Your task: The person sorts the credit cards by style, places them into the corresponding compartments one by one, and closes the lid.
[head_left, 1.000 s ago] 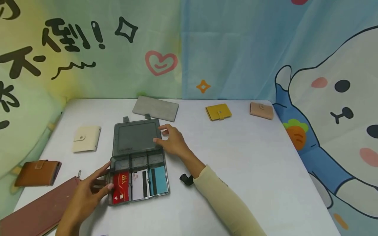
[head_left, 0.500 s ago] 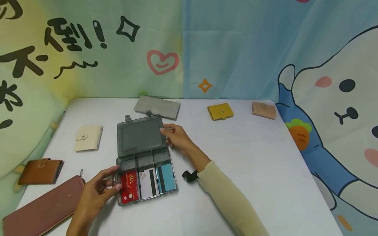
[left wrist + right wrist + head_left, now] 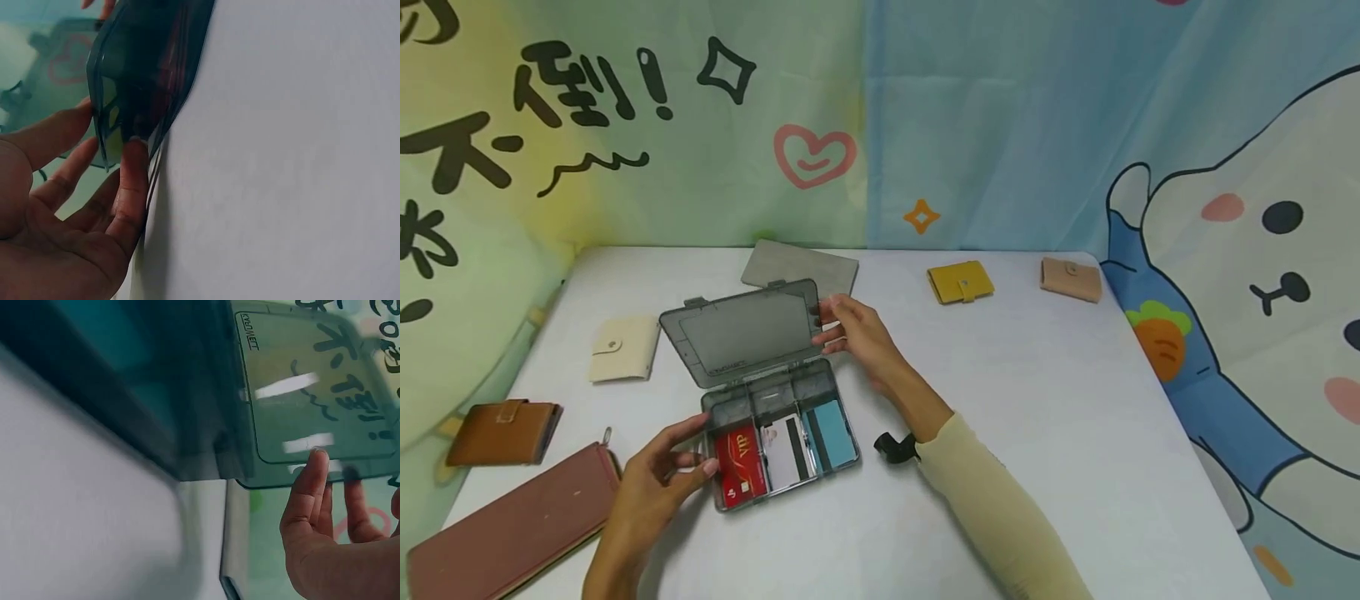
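Note:
A smoky-grey clear plastic storage box point(image 3: 748, 408) lies with its lid point(image 3: 748, 333) raised and leaning back. Along the front compartments are a red VIP card point(image 3: 741, 467), a white card with a dark stripe point(image 3: 784, 452) and a blue card point(image 3: 833, 435). My left hand point(image 3: 655, 483) grips the left side wall of the box; in the left wrist view its thumb and fingers sit on either side of that wall. At the lid's right edge, my right hand point(image 3: 863, 343) pinches the plastic between thumb and fingers, as the right wrist view confirms.
Behind the lid lies a grey wallet point(image 3: 801, 265). Yellow point(image 3: 960, 282) and pink-beige point(image 3: 1071, 279) wallets sit farther right. To the left are a cream card holder point(image 3: 625, 348), a brown wallet point(image 3: 503, 433) and a long maroon pouch point(image 3: 520, 521).
The lid has tilted up from lying back, with my right hand pinching its edge. The box has shifted and turned slightly to the right, and my left hand moved along with it.

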`<act>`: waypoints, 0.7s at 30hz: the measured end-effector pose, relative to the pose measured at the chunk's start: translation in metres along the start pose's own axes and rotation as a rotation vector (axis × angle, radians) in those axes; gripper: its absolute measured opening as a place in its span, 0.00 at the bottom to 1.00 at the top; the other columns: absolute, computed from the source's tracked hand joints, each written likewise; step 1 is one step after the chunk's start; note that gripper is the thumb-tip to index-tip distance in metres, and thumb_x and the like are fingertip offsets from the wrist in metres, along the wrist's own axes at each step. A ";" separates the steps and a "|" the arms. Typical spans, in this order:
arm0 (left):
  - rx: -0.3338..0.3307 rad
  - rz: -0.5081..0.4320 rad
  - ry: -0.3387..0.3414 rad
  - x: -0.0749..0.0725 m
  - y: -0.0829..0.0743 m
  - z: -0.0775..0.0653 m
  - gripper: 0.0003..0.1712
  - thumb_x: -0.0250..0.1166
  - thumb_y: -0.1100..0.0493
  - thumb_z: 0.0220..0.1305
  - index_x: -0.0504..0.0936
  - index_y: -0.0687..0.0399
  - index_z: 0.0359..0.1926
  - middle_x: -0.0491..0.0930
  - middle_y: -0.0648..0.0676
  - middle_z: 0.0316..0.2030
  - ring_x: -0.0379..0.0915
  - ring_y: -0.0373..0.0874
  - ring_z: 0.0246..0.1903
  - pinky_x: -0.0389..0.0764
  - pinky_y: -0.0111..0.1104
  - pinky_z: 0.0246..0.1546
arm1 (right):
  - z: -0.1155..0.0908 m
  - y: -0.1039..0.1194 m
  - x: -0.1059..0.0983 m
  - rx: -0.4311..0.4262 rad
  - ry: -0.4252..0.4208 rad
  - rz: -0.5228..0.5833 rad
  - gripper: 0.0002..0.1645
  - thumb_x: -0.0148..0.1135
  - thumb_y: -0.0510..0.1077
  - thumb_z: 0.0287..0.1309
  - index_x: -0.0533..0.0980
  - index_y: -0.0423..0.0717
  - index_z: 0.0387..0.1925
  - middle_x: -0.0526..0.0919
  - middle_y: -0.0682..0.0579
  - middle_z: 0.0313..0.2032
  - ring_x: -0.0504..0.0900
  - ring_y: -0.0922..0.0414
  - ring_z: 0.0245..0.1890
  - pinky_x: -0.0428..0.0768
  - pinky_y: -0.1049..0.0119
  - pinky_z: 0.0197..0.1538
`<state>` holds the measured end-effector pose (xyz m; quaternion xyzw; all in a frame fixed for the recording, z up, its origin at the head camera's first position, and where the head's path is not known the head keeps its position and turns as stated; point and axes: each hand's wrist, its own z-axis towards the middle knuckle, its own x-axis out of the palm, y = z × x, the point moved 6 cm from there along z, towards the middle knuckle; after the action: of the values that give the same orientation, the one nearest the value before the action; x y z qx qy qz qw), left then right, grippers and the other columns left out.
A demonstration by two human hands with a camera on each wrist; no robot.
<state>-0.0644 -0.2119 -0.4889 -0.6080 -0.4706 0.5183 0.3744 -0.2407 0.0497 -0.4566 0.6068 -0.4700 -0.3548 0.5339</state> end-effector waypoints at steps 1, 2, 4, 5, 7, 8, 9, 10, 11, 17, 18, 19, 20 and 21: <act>0.000 -0.007 -0.003 0.001 0.000 0.001 0.39 0.72 0.63 0.59 0.69 0.51 0.71 0.72 0.51 0.61 0.80 0.33 0.41 0.78 0.26 0.33 | -0.003 0.002 -0.002 -0.010 0.004 -0.012 0.27 0.44 0.59 0.76 0.76 0.44 0.56 0.79 0.46 0.48 0.86 0.52 0.41 0.84 0.62 0.43; -0.001 -0.014 -0.005 0.002 0.000 0.001 0.38 0.72 0.63 0.59 0.69 0.51 0.71 0.73 0.50 0.61 0.80 0.33 0.42 0.79 0.26 0.34 | -0.006 0.003 -0.005 -0.019 0.005 -0.035 0.27 0.45 0.60 0.75 0.77 0.43 0.54 0.80 0.46 0.47 0.86 0.52 0.41 0.84 0.62 0.44; 0.013 -0.022 -0.019 0.002 0.000 0.002 0.38 0.72 0.63 0.59 0.69 0.53 0.70 0.74 0.46 0.61 0.80 0.33 0.42 0.79 0.24 0.36 | -0.013 0.005 -0.009 -0.044 0.024 -0.096 0.28 0.45 0.61 0.75 0.79 0.43 0.50 0.82 0.46 0.45 0.85 0.50 0.43 0.84 0.61 0.46; 0.017 -0.030 -0.030 0.001 0.000 0.002 0.37 0.72 0.64 0.59 0.70 0.54 0.69 0.75 0.43 0.60 0.79 0.33 0.42 0.79 0.23 0.37 | -0.017 0.006 -0.010 -0.062 0.039 -0.129 0.29 0.45 0.62 0.75 0.80 0.43 0.48 0.84 0.45 0.44 0.84 0.48 0.44 0.84 0.61 0.46; 0.029 -0.028 -0.053 0.000 -0.001 0.002 0.36 0.71 0.65 0.60 0.70 0.55 0.69 0.76 0.40 0.59 0.78 0.33 0.42 0.78 0.22 0.40 | -0.025 0.006 -0.014 -0.087 0.074 -0.189 0.28 0.45 0.61 0.75 0.81 0.45 0.47 0.86 0.46 0.44 0.84 0.47 0.46 0.83 0.60 0.48; 0.037 -0.023 -0.063 -0.001 -0.002 0.002 0.35 0.70 0.66 0.61 0.70 0.55 0.68 0.77 0.39 0.59 0.78 0.32 0.42 0.78 0.22 0.41 | -0.030 0.006 -0.015 -0.098 0.096 -0.223 0.26 0.45 0.61 0.75 0.81 0.47 0.48 0.86 0.47 0.45 0.83 0.47 0.48 0.82 0.59 0.49; 0.044 -0.015 -0.073 -0.001 -0.002 0.001 0.34 0.69 0.66 0.62 0.69 0.56 0.68 0.77 0.41 0.59 0.78 0.32 0.42 0.77 0.21 0.42 | -0.035 0.005 -0.016 -0.107 0.122 -0.253 0.25 0.46 0.60 0.75 0.81 0.47 0.48 0.87 0.48 0.46 0.83 0.47 0.49 0.82 0.58 0.50; 0.051 -0.008 -0.079 -0.001 -0.002 0.001 0.32 0.67 0.66 0.64 0.69 0.55 0.68 0.78 0.44 0.59 0.77 0.31 0.42 0.78 0.21 0.42 | -0.040 0.004 -0.016 -0.112 0.147 -0.282 0.24 0.48 0.59 0.74 0.80 0.48 0.49 0.87 0.49 0.47 0.83 0.48 0.50 0.82 0.56 0.50; 0.056 -0.002 -0.085 -0.001 -0.003 0.001 0.31 0.66 0.66 0.65 0.69 0.55 0.68 0.78 0.48 0.60 0.76 0.30 0.42 0.78 0.21 0.42 | -0.046 0.002 -0.017 -0.115 0.173 -0.321 0.22 0.50 0.59 0.73 0.79 0.49 0.50 0.87 0.51 0.48 0.83 0.49 0.51 0.81 0.54 0.50; 0.085 0.011 -0.082 0.002 -0.005 0.000 0.29 0.61 0.66 0.70 0.68 0.56 0.70 0.73 0.66 0.64 0.77 0.30 0.44 0.79 0.23 0.42 | -0.089 -0.010 -0.002 -0.208 0.365 -0.719 0.42 0.72 0.63 0.53 0.69 0.63 0.68 0.65 0.60 0.72 0.64 0.56 0.70 0.71 0.48 0.66; 0.086 0.008 -0.079 0.002 -0.006 0.000 0.29 0.61 0.65 0.70 0.68 0.56 0.70 0.73 0.67 0.64 0.78 0.32 0.44 0.79 0.24 0.42 | -0.096 -0.012 0.002 -0.240 0.395 -0.803 0.48 0.75 0.64 0.49 0.66 0.64 0.71 0.58 0.59 0.76 0.57 0.55 0.74 0.67 0.46 0.68; 0.086 0.002 -0.073 0.003 -0.006 0.000 0.30 0.62 0.64 0.70 0.67 0.55 0.70 0.72 0.66 0.65 0.78 0.33 0.45 0.79 0.24 0.42 | -0.101 -0.014 0.007 -0.273 0.416 -0.885 0.54 0.76 0.66 0.45 0.63 0.66 0.73 0.52 0.57 0.78 0.53 0.54 0.76 0.65 0.44 0.70; 0.087 0.009 -0.069 0.004 -0.007 0.000 0.30 0.62 0.63 0.69 0.67 0.54 0.71 0.72 0.66 0.65 0.78 0.33 0.46 0.79 0.24 0.43 | -0.105 -0.016 0.011 -0.301 0.428 -0.962 0.57 0.77 0.67 0.42 0.61 0.67 0.74 0.46 0.56 0.79 0.49 0.53 0.77 0.63 0.43 0.71; 0.087 0.017 -0.059 0.004 -0.008 -0.001 0.31 0.63 0.62 0.69 0.66 0.52 0.71 0.72 0.64 0.66 0.77 0.33 0.47 0.79 0.24 0.43 | -0.109 -0.018 0.015 -0.328 0.428 -1.035 0.60 0.78 0.68 0.40 0.60 0.67 0.74 0.44 0.54 0.80 0.46 0.52 0.78 0.62 0.42 0.71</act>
<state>-0.0652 -0.2055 -0.4828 -0.5792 -0.4534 0.5593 0.3822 -0.1314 0.0697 -0.4539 0.7250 0.0670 -0.5071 0.4612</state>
